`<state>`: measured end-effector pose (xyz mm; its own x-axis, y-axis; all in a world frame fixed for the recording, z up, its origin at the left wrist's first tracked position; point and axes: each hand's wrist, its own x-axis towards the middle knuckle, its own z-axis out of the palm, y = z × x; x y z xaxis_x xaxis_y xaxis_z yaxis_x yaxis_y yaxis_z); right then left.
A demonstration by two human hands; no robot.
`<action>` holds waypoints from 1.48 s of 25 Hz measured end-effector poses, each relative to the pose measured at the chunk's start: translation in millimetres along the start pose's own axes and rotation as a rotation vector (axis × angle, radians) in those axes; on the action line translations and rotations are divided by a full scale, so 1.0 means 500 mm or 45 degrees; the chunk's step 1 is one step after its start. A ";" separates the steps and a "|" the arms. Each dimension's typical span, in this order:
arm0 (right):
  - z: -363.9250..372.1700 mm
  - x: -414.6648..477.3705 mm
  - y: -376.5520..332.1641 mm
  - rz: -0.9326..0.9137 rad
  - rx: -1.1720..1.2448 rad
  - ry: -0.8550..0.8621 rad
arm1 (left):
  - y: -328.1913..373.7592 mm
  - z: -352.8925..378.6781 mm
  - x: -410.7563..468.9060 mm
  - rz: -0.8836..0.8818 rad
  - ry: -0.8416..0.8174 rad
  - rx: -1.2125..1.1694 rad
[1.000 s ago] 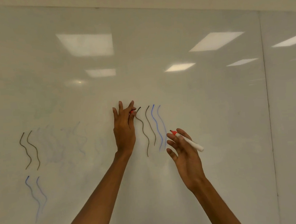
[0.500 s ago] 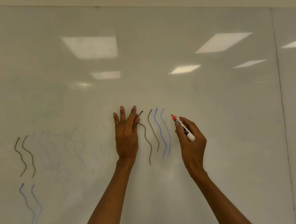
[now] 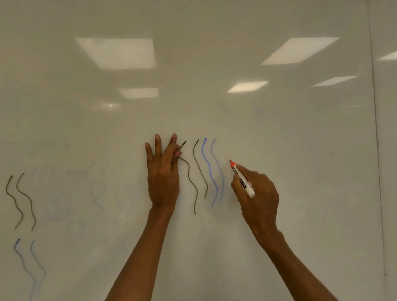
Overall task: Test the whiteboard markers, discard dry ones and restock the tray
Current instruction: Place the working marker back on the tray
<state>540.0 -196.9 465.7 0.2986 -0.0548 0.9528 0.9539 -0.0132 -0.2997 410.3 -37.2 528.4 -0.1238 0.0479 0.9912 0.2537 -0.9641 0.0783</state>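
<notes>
Right grip: right hand (image 3: 258, 195) clamped round the red marker (image 3: 244, 182), fingers curled on the barrel.
Marker: centre-right of frame, red tip poking up-left of the knuckles, at the whiteboard (image 3: 297, 131) just right of the blue test lines (image 3: 210, 173). Touching or not, can't tell.
Left grip: left hand (image 3: 163, 176), centre frame, fingers flat on the board, red cap (image 3: 175, 152) pinched by the index finger.
Risk: too light a press gives a faint stroke, and a good marker gets binned as dry.
Risk: the cap slips from that small pinch.
</notes>
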 end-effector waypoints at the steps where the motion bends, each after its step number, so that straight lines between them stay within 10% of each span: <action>1: -0.007 -0.033 0.014 0.018 -0.035 -0.003 | 0.002 -0.001 0.002 -0.004 0.009 -0.004; 11: -0.074 -0.104 -0.014 0.435 0.589 -0.070 | 0.008 0.000 -0.001 -0.001 0.033 -0.007; 20: -0.038 0.122 -0.020 0.336 0.577 -0.011 | -0.013 0.009 -0.003 0.118 -0.043 -0.010; 27: -0.045 -0.023 0.029 0.348 0.386 -0.087 | -0.009 0.005 -0.004 0.213 0.021 -0.012; 37: -0.123 -0.160 -0.014 0.787 0.795 -0.465 | 0.025 -0.036 -0.003 -0.110 0.074 -0.172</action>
<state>507.7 -254.0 388.5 0.6455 0.4432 0.6220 0.4357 0.4552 -0.7765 396.5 -54.2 526.0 -0.1958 0.1206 0.9732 0.1088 -0.9836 0.1438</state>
